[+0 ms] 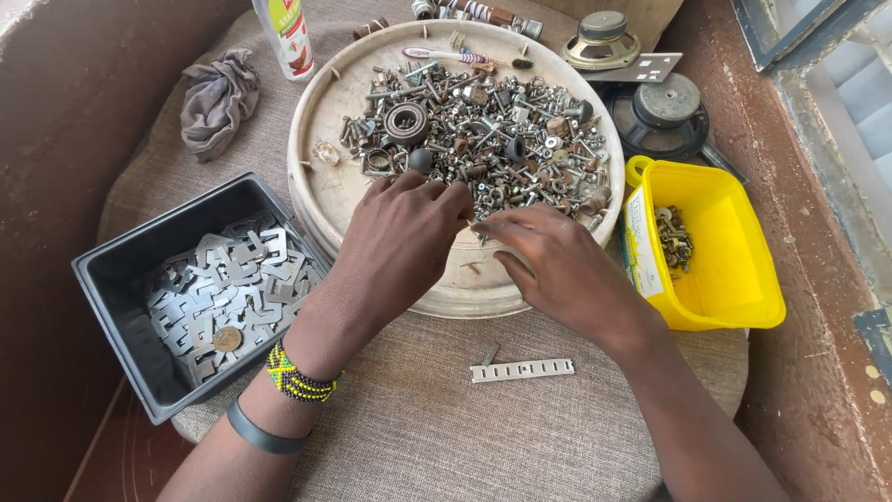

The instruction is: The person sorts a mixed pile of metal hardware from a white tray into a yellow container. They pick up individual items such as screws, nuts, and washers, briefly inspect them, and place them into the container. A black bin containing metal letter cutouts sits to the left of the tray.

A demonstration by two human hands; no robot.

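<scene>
Hardware pile (483, 125): mixed screws, nuts, washers and bearings heaped in the round tray (321, 121), from centre toward 2 o'clock; both hands work its 6 o'clock edge.
Grey rag (216, 98): crumpled at 10 o'clock of the tray, apart from the sorting.
Black bin (107, 279): at 8 o'clock of the tray, touching its rim; holds flat stamped metal plates (228, 288) and one coin, judged a separate bin for one part type.
Left hand (400, 237): palm down, fingers curled, tips at the pile's near edge; wrist carries a beaded band and a dark band. Grip: fingertips pinched together on small parts; exact piece cannot be told.
Right hand (557, 265): palm down, fingers extended toward 10 o'clock, tips meeting the left fingertips. Grip: cannot tell whether anything is held.
Slotted metal strip (521, 370): flat on the cloth at 6 o'clock, below the right hand.
Yellow tub (734, 279): at 3 o'clock, beside the tray; contains a few screws, judged within easy right-hand reach.
Speaker parts (662, 110): at 1 o'clock, beyond the tray.
</scene>
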